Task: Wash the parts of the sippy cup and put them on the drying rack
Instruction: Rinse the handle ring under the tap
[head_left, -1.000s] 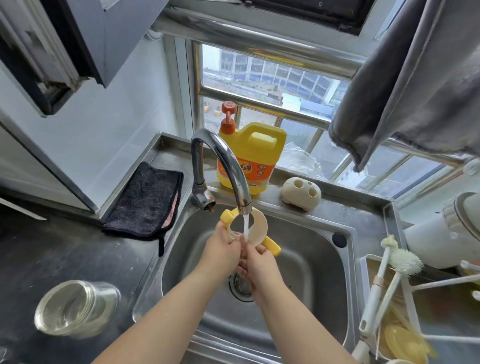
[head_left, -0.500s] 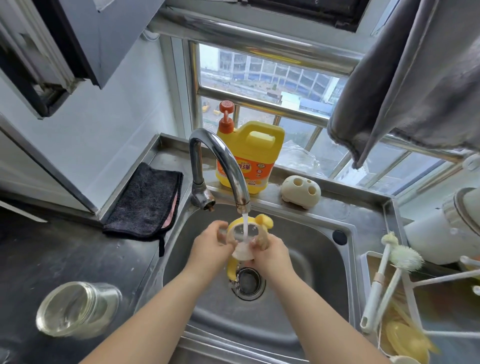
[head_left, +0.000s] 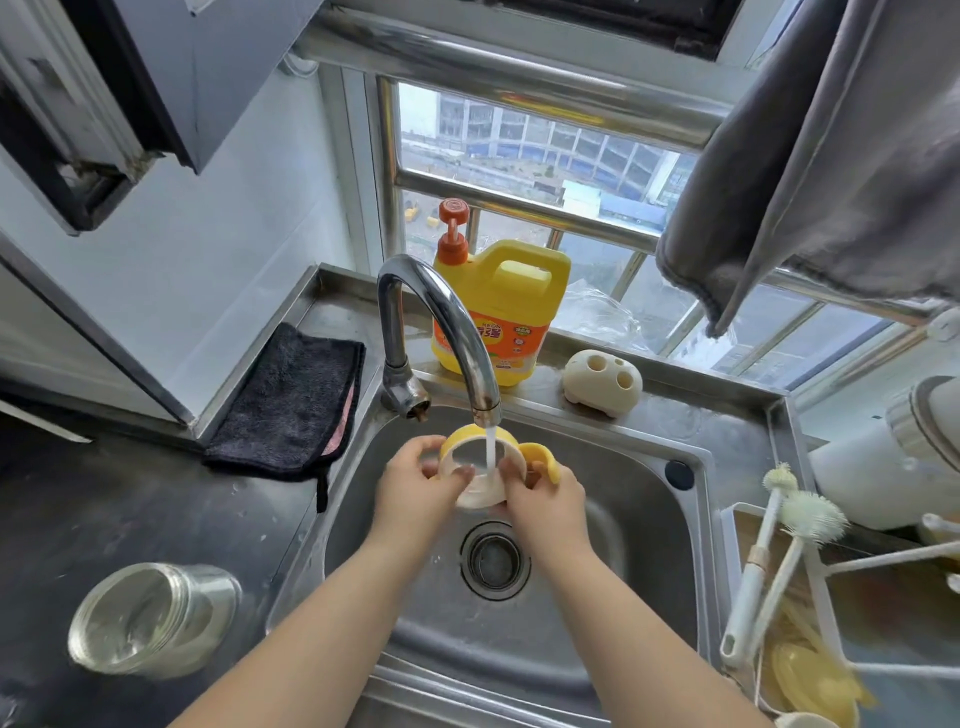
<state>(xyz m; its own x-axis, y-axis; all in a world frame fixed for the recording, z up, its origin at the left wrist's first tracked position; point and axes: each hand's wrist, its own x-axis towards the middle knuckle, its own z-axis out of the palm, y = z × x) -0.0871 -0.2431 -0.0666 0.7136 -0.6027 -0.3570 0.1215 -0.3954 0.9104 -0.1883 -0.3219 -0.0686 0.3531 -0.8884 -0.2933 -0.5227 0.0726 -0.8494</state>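
Head view: looking down into the sink (head_left: 649, 545), tap (head_left: 441, 317) running.
Ring: yellow-and-white handle ring (head_left: 480, 467) of the cup, being held under the stream, above the drain (head_left: 493, 561), opening facing toward the camera.
Left hand: left hand (head_left: 410, 493) grasping the ring's left edge, thumb lying over the near rim, fingers curled behind.
Right hand: right hand (head_left: 545, 499) grasping the right side, fingers curled at the yellow handle (head_left: 543, 457).
Key relation: ring lying between both hands, handles pointing left and right; drying rack (head_left: 831, 597) standing to the right of the sink, so the right hand being nearer for the transfer.
Step, as a judgement: rinsing going on, placing not yet done.
Rack: brushes (head_left: 789, 525) leaning there, yellow parts (head_left: 810, 675) lying below.
Counter: glass jar (head_left: 150, 618) lying on its side at left, dark cloth (head_left: 291, 400) beside the sink, soap jug (head_left: 498, 306) behind the tap.
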